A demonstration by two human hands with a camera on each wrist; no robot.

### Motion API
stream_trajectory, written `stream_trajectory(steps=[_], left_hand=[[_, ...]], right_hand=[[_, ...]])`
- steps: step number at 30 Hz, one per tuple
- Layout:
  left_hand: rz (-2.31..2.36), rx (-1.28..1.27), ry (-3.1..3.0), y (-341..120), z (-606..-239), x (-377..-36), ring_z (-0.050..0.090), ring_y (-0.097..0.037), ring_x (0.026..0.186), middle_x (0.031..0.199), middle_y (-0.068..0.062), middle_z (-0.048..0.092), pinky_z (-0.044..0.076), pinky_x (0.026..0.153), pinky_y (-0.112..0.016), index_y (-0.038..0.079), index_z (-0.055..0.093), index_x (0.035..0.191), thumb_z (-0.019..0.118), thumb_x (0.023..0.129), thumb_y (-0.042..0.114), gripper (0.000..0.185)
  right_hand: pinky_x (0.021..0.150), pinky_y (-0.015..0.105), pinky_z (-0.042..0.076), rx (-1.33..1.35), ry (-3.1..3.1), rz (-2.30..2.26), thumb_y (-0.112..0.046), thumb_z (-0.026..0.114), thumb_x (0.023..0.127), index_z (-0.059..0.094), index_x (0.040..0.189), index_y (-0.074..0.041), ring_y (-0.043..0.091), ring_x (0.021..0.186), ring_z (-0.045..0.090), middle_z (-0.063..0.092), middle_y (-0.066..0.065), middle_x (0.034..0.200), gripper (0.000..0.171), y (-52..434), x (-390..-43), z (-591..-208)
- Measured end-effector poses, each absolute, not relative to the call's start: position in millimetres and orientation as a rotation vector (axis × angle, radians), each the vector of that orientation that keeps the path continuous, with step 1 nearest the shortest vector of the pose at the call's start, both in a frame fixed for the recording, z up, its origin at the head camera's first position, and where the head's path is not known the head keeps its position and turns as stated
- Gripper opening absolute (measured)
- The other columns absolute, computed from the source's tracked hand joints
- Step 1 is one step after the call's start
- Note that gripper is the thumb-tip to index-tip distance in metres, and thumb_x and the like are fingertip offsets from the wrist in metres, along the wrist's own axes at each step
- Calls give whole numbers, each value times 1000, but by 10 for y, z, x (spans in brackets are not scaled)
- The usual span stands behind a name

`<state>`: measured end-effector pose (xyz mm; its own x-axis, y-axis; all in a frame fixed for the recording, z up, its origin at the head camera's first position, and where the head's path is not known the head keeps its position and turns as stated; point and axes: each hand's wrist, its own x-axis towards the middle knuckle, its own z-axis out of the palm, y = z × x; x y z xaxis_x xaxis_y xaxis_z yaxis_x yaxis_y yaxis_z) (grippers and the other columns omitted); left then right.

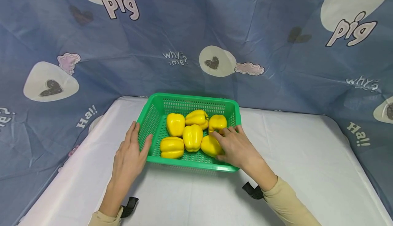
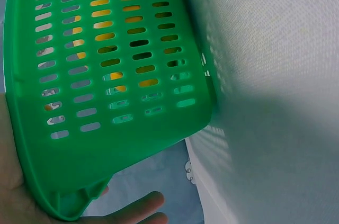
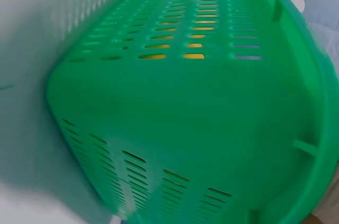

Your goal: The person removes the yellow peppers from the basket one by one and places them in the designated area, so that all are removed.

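Several yellow bell peppers (image 1: 192,138) lie in a green plastic basket (image 1: 191,165) with slotted sides. My left hand (image 1: 130,152) rests against the basket's left rim, its fingers straight along the outside and its thumb by the rim. In the left wrist view, the fingers (image 2: 139,207) stretch out past the basket's corner. My right hand (image 1: 236,147) reaches over the right rim, thumb and fingers curved round the front-right bell pepper (image 1: 211,146). Part of that pepper is hidden under the hand. In the right wrist view, the basket's wall (image 3: 185,97) covers most of the hand.
The basket stands on a white cloth-covered table (image 1: 301,157), near its back edge. Behind hangs a blue printed curtain (image 1: 196,21). Black straps (image 1: 253,191) show at both wrists, by the beige sleeves (image 1: 288,202).
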<state>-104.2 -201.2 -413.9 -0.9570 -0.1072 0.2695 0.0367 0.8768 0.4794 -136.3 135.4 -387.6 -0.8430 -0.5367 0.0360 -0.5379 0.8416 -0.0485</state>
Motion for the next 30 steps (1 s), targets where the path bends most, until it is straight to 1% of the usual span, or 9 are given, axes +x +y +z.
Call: stream_trajectory(steps=[4, 9, 14, 18, 22, 27, 30], left_hand=[[-710, 47, -2755, -2012, -4137, -1042, 62, -59, 126, 174, -24, 33, 52, 98, -74, -4, 36, 165, 47, 114, 50, 76], [-713, 50, -2752, -2015, -4136, -1039, 62, -59, 126, 175, -24, 33, 51, 99, -74, -4, 36, 165, 47, 114, 50, 76], [-710, 57, -2763, -2013, -4138, -1037, 60, -60, 129, 175, -24, 33, 51, 101, -74, -4, 36, 165, 46, 114, 51, 76], [-725, 55, -2764, -2013, -4145, -1041, 59, -60, 132, 175, -24, 32, 50, 103, -74, -4, 35, 165, 46, 114, 51, 76], [-729, 48, -2759, -2016, -4155, -1047, 59, -61, 131, 175, -24, 32, 50, 101, -75, -5, 35, 165, 47, 114, 50, 76], [-719, 44, -2757, -2019, -4155, -1046, 60, -61, 130, 174, -25, 33, 51, 100, -75, -5, 36, 165, 48, 113, 50, 76], [-722, 41, -2757, -2022, -4149, -1042, 60, -61, 130, 174, -26, 33, 51, 100, -75, -5, 36, 165, 49, 113, 50, 77]], right_hand=[[104, 52, 43, 879, -2963, 84, -42, 95, 82, 62, 145, -21, 34, 119, 65, 73, 14, 132, 74, 1350, -1354, -3893], [107, 57, 44, 893, -2924, 132, -39, 96, 81, 65, 143, -19, 35, 117, 65, 71, 14, 128, 72, 1354, -1344, -3895], [110, 59, 44, 898, -2908, 176, -36, 97, 81, 66, 144, -19, 36, 118, 67, 69, 15, 131, 73, 1364, -1329, -3881], [111, 61, 45, 902, -2882, 180, -33, 95, 82, 65, 145, -20, 37, 121, 67, 68, 14, 134, 71, 1369, -1317, -3860], [111, 61, 45, 906, -2839, 173, -31, 93, 84, 64, 145, -21, 37, 120, 68, 68, 13, 134, 69, 1375, -1304, -3830], [110, 59, 46, 892, -2807, 199, -32, 92, 84, 61, 141, -19, 33, 115, 68, 66, 11, 130, 66, 1381, -1277, -3793], [111, 60, 47, 901, -2772, 233, -30, 92, 84, 60, 139, -17, 31, 115, 66, 63, 11, 130, 65, 1391, -1263, -3773]])
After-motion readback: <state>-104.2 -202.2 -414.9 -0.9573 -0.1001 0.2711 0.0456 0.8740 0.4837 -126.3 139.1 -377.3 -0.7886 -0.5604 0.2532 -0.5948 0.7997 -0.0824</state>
